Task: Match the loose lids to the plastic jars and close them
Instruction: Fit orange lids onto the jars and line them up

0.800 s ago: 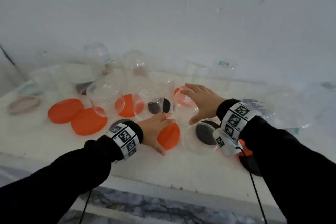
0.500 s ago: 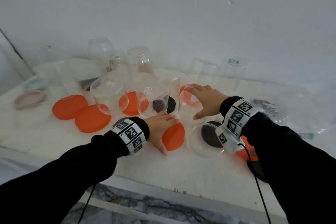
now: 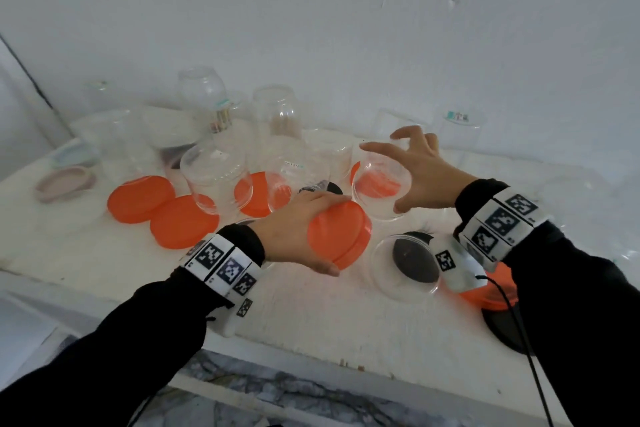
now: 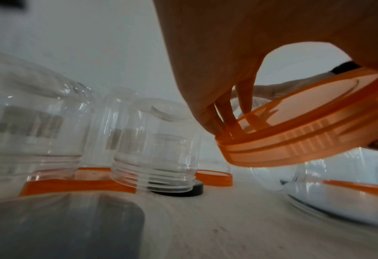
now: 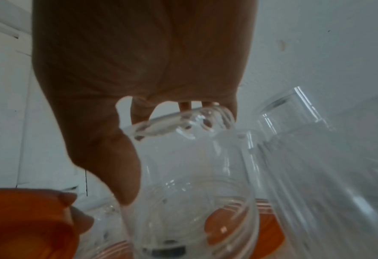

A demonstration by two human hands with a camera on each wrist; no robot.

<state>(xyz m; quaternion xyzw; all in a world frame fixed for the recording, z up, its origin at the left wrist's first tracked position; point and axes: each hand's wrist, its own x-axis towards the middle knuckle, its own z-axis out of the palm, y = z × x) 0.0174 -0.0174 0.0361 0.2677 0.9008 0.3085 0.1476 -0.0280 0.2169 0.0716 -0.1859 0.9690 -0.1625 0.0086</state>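
Observation:
My left hand (image 3: 337,234) grips an orange screw lid (image 3: 341,236) by its rim, lifted off the white table (image 3: 311,315) and tilted on edge. In the left wrist view the fingers curl over the ribbed lid (image 4: 305,133), whose open side faces down. Just to the right, my right hand (image 3: 384,177) clasps a clear plastic jar (image 3: 381,187) from above with thumb and spread fingers. The jar is tipped, mouth toward me. In the right wrist view the jar (image 5: 190,184) fills the centre, with the lid (image 5: 28,224) at the lower left.
Several clear jars stand mouth-down across the table, some over orange lids (image 3: 258,198). Two loose orange lids (image 3: 140,198) (image 3: 183,222) lie at left, a pink lid (image 3: 64,184) far left. A jar over a black lid (image 3: 412,260) sits under my right wrist. A wall is close behind.
My left hand has picked the orange lid up off the table and tilted it. My right hand has closed round the clear jar and tipped it up.

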